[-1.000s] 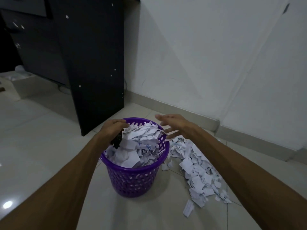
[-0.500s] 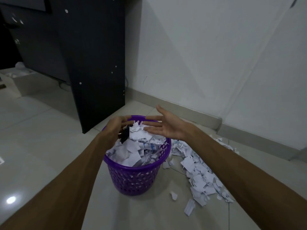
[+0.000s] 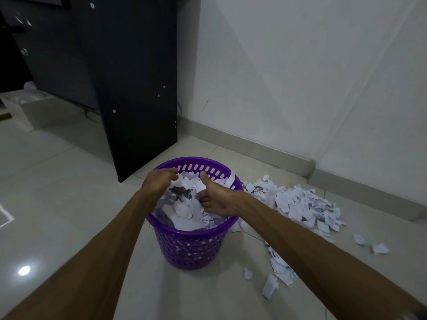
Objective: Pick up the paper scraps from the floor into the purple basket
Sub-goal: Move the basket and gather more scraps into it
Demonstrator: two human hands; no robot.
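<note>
The purple basket [image 3: 189,233] stands on the tiled floor, filled almost to the rim with white paper scraps [image 3: 184,215]. Both my hands are inside its mouth. My left hand [image 3: 159,181] lies on the scraps at the far left rim, fingers bent downward onto the paper. My right hand [image 3: 218,199] presses its fingers into the scraps from the right, thumb raised. I see nothing pinched in either hand. A broad pile of paper scraps [image 3: 298,204] lies on the floor just right of the basket, with loose pieces [image 3: 269,288] trailing toward me.
A black desk panel [image 3: 136,88] stands right behind the basket on the left. The white wall and its skirting [image 3: 254,146] run behind the pile. A pale box [image 3: 25,109] sits under the desk at far left.
My right hand has dropped from above the rim into the basket onto the scraps. My left hand has shifted toward the far rim. The dark scrap it held now lies in the basket.
</note>
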